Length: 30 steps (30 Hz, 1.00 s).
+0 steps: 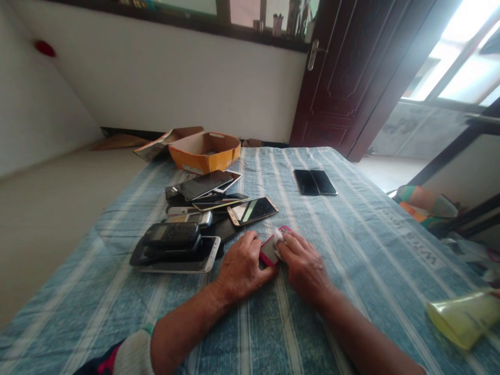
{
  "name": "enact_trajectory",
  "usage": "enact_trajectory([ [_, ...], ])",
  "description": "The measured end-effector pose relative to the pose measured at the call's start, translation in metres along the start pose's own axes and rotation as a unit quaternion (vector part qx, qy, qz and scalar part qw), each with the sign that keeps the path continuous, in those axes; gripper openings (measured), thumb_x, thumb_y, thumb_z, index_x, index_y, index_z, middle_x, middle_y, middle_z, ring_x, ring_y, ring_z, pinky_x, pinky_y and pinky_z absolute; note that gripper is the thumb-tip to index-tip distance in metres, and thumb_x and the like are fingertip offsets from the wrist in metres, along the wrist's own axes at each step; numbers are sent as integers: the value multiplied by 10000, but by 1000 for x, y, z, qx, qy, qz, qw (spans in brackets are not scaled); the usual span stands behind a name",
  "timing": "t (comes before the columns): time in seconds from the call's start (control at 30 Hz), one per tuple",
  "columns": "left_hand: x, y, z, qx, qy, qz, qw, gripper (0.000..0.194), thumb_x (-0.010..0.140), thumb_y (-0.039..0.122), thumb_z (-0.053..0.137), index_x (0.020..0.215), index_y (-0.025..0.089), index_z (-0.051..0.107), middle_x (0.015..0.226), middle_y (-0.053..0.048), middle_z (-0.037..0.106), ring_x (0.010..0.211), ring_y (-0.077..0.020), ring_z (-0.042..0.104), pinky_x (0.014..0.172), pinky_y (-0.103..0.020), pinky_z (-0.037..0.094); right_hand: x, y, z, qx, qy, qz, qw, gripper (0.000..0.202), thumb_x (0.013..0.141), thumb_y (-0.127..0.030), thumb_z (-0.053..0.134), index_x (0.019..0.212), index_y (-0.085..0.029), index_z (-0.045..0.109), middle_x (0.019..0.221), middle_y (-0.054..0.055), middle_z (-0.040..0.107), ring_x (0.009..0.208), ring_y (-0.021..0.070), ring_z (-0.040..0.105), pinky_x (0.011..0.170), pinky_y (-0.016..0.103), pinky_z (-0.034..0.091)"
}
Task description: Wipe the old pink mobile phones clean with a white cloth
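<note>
A pink-edged phone [268, 254] lies low over the striped cloth between my two hands. My left hand [241, 265] is closed around its left side, with the thumb along the near edge. In the fingers of my right hand [307, 264] is a crumpled white wipe [278, 240], pressed against the phone's face. Just left of my hands sits a heap of used phones: a gold-framed phone [255, 209] with a reflective screen, a large white-edged phone [211, 255], and a dark handset [172, 237] stacked on top of it.
An open orange cardboard box [205, 156] stands at the far left of the cloth-covered table [375, 250]. Two dark phones [314, 182] lie side by side at the back right. A yellow translucent packet [463, 317] rests near the right edge. Behind is a dark red door [339, 78].
</note>
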State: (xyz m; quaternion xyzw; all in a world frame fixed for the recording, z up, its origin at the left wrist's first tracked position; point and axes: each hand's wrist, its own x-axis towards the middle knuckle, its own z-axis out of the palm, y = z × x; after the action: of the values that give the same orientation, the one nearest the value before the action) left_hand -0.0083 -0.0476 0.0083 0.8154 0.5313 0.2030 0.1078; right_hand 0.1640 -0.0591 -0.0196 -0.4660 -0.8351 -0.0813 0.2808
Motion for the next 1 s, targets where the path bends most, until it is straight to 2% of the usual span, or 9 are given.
enact_trajectory([
  [0.13,-1,-1,1,3,9,1,1000,183,693,292,653,803,165,580,1022,-108,602,921,-247,618,811,-354,526,0,-14,0,27,-4,-51,998,189,920,-132,470,1017,-154,630,1096,108,633,1134,257,513,874,354,465],
  [0.2,-1,-2,1,-1,17,5,1000,200,701,310,658,816,160,593,1017,-109,602,924,-249,617,811,-356,527,1,-10,0,17,-8,-37,999,205,914,-111,463,1023,-158,629,1104,108,632,1129,254,519,865,351,470],
  [0.33,-2,-3,3,-32,31,17,999,229,713,327,669,847,151,610,974,-105,604,912,-251,616,807,-369,533,2,14,-1,7,-11,35,999,268,884,-61,437,1020,-167,643,1055,108,643,1044,237,560,844,346,492],
  [0.4,-2,-4,4,-48,51,28,997,249,693,299,691,877,154,604,991,-102,604,937,-253,613,831,-376,535,1,26,-2,24,14,77,997,318,861,-37,417,998,-184,663,994,94,653,977,216,588,836,329,504],
  [0.5,-3,-6,8,-62,84,54,993,306,693,267,695,953,164,572,1089,-117,592,1027,-269,603,893,-401,529,0,37,-3,60,75,132,987,391,815,-16,398,1024,-187,682,1010,91,664,972,209,618,848,324,513],
  [0.6,-5,-8,11,-68,92,76,991,315,749,225,642,1035,164,526,1178,-140,564,1107,-276,588,932,-414,523,0,40,-6,100,127,151,975,417,783,-24,410,1041,-189,692,1026,88,674,973,210,637,854,329,521],
  [0.73,-6,-10,17,-56,91,102,989,388,782,120,549,1158,166,463,1312,-160,495,1214,-283,531,973,-423,507,3,39,-10,130,173,142,966,430,797,-36,412,1083,-202,686,1043,86,677,991,205,638,874,337,523],
  [0.83,-5,-15,23,-48,98,131,985,461,766,43,481,1208,162,433,1349,-160,471,1234,-273,517,996,-419,499,5,34,-12,115,187,120,968,426,827,-33,390,1102,-187,677,1055,102,668,1012,210,622,892,352,516],
  [1.0,-5,-18,26,-62,109,170,977,500,757,-3,431,1228,165,439,1326,-146,493,1249,-257,500,1015,-425,487,6,24,-17,57,128,56,989,387,891,-56,374,1096,-183,676,1000,103,665,1014,217,593,892,359,505],
])
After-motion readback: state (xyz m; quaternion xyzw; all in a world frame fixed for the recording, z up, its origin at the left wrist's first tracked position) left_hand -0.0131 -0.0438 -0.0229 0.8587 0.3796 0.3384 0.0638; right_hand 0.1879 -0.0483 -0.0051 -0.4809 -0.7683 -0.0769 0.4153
